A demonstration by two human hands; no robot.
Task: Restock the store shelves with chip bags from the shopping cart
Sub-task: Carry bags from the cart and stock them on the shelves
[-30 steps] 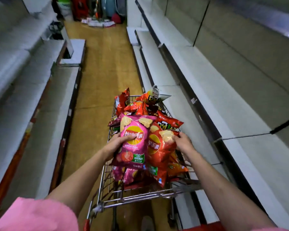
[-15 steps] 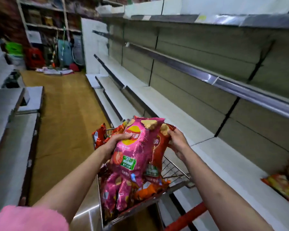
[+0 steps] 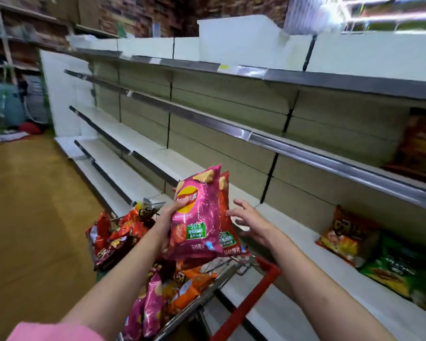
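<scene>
My left hand point(image 3: 172, 215) grips a pink chip bag point(image 3: 199, 215) upright above the shopping cart point(image 3: 221, 274); a red chip bag point(image 3: 225, 212) is stacked right behind it. My right hand point(image 3: 249, 220) is spread wide just right of the bags, fingers apart, off the red bag. The cart holds several red, pink and orange chip bags point(image 3: 123, 232). A white shelf point(image 3: 293, 244) runs along the right, level with my hands, and an orange bag point(image 3: 344, 232) and a green bag point(image 3: 394, 269) lie on it.
More white shelves point(image 3: 182, 114) with metal edge strips rise above and recede to the left. A dark bag point(image 3: 421, 143) stands on the upper shelf at far right. The cart's red handle point(image 3: 251, 299) is near the shelf edge. Brown floor point(image 3: 35, 205) lies to the left.
The view has swung up from the cart toward the right-hand shelving. The bags rose higher above the cart. My right hand let go of the red bag and now hovers spread beside it.
</scene>
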